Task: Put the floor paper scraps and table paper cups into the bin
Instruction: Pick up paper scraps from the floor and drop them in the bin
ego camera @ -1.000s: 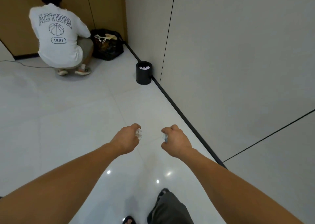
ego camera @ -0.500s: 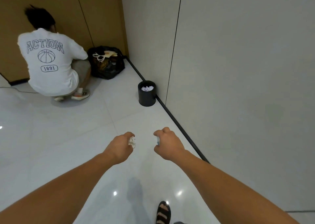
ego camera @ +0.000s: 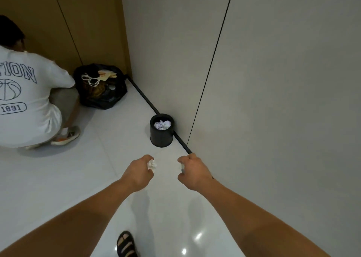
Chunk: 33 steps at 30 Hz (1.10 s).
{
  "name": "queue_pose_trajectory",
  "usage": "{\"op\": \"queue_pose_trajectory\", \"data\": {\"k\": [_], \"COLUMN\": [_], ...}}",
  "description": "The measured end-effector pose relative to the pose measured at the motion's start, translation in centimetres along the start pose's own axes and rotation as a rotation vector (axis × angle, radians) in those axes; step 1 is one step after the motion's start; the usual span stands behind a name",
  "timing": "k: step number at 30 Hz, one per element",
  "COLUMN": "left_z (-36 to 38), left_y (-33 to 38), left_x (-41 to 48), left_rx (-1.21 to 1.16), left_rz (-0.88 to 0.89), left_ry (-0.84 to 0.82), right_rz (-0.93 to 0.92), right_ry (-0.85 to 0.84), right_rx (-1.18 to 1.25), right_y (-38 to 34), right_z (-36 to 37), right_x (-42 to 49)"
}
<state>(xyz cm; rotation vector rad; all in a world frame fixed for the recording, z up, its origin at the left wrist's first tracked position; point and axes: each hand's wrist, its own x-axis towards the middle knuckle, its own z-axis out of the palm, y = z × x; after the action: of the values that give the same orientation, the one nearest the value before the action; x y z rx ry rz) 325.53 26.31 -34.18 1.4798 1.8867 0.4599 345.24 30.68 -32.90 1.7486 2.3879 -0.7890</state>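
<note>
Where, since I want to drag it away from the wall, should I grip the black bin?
Take the bin by its open rim, pinching from above on the left, room-facing side. It stands upright, round and smooth-walled, with the wall close on its right side, so only the rim offers an edge.

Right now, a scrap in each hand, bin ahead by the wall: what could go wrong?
1. The left hand and right hand are both short of the bin, whose mouth looks small: a toss from here may miss.
2. The bin already holds crumpled paper; more could bounce out.
3. The left scrap pokes out of the fist and may slip; the right scrap barely shows.
</note>
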Motion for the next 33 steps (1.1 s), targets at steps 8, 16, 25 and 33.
{"op": "queue_pose_trajectory", "data": {"k": [8,16,25,33], "left_z": [-9.5,-11.9,-15.3,-14.2], "left_y": [-1.3,-0.8,0.0,-4.5], "left_x": [15.9,32.5,48.0,61.1], "left_rx": [0.084,0.123,0.185,0.258], "left_rz": [0.056,0.055,-0.005,0.060], "left_ry": [-0.082,-0.155,-0.280,-0.537], "right_rz": [0.093,0.103,0.165,0.433], "right_ry": [0.011,0.002,-0.012,-0.012], "right_rx": [0.087,0.135,0.201,0.342], "right_y": [-5.4,-4.2,-3.7,-4.0], "right_z": [-2.5,-5.3,-9.3,-5.9], "right_x": [13.6,31.2,45.2,54.9]}}
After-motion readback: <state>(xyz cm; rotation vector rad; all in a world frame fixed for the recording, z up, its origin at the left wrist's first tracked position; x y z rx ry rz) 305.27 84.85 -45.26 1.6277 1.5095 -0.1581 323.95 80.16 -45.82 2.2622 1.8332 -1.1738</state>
